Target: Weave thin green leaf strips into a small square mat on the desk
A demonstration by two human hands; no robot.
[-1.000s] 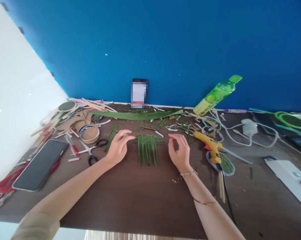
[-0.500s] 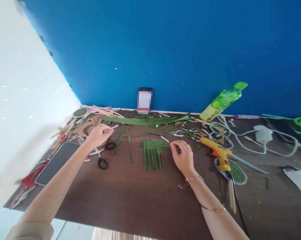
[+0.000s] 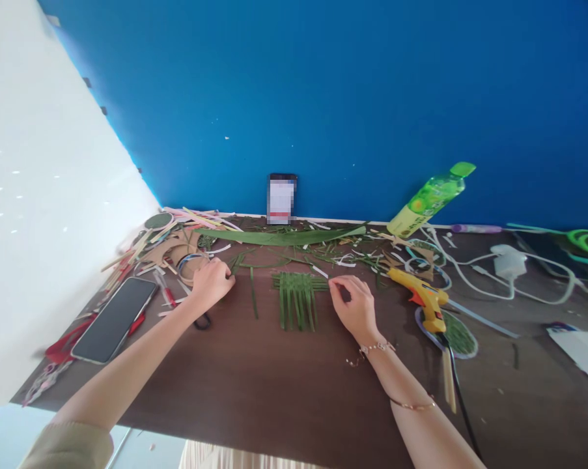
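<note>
The woven green leaf mat lies on the table. Left of it, the left hand curls downward above scissors, its grip hidden. At the mat's right edge, the right hand is loosely curled; whether it pinches a strip, I cannot tell. A yellow glue gun lies farther right of the mat.

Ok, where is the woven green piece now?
In the head view, the woven green piece lies on the table just below the picture's centre, between the left hand and the right hand, closer to the latter.
</note>
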